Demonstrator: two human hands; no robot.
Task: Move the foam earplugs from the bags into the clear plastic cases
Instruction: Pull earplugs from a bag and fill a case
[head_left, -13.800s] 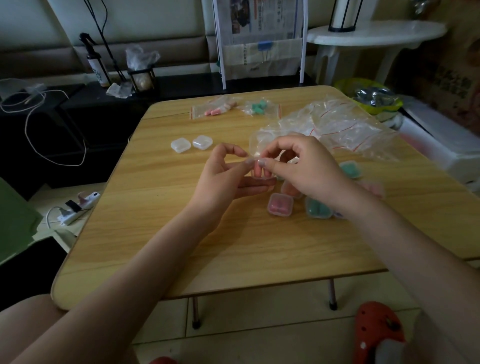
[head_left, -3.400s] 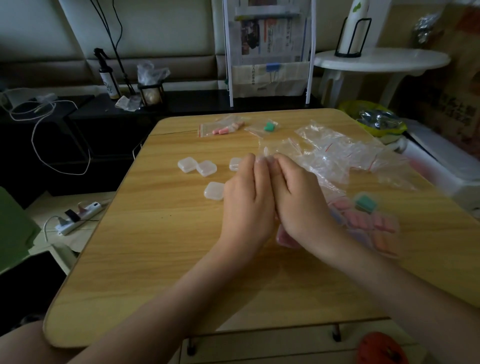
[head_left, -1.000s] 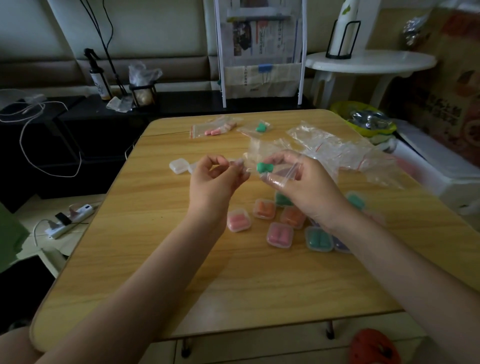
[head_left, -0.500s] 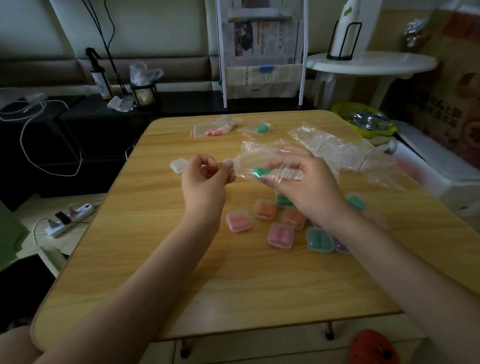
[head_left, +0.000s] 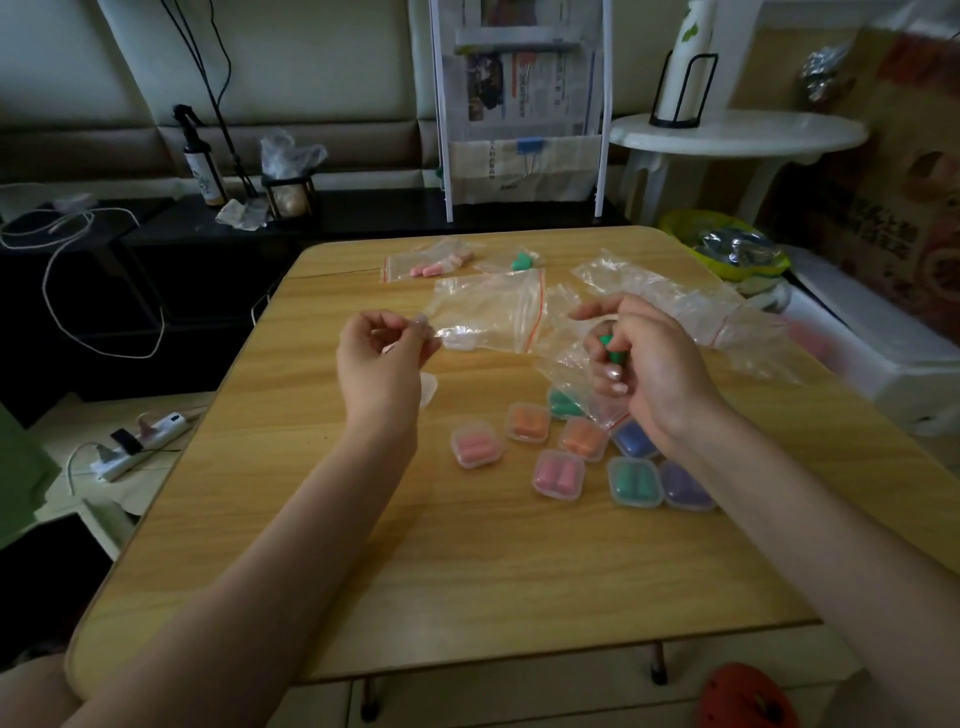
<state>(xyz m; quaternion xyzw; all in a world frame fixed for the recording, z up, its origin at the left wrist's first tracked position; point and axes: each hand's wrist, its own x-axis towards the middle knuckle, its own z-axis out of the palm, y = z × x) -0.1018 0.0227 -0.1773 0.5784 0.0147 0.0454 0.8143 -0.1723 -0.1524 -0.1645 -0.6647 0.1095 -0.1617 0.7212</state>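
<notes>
Nearest the viewer, a cluster of filled clear plastic cases (head_left: 556, 474) lies on the wooden table (head_left: 415, 571), each closed over a pair of earplugs: pink, orange, green, blue and purple. The cases are grouped close together, some touching.

Above that cluster, the right hand (head_left: 649, 364) is curled around a green foam earplug (head_left: 609, 351), which shows between thumb and fingers; a fold of clear film hangs below the same hand, and whether it is also gripped cannot be told. The left hand (head_left: 382, 364) pinches one edge of an emptied zip bag (head_left: 488, 312) with a red seal line, holding it up off the table between the two hands. An empty case (head_left: 428, 389) sits partly hidden behind the left hand.

Handling assessment: the earplug is light, soft and compressible. Hold it by its middle with a light pinch; hard pressure will squash it, and it will need time to recover before it seats in a case. The bag film is thin, limp and slippery; take hold at the stiffer seal strip. The cases are rigid but light, and likely to slide when pressed unless steadied.

Further back lie a heap of empty bags (head_left: 665, 296), a bag of pink earplugs (head_left: 431, 262) and a bag of green earplugs (head_left: 519, 260), not yet unpacked.
</notes>
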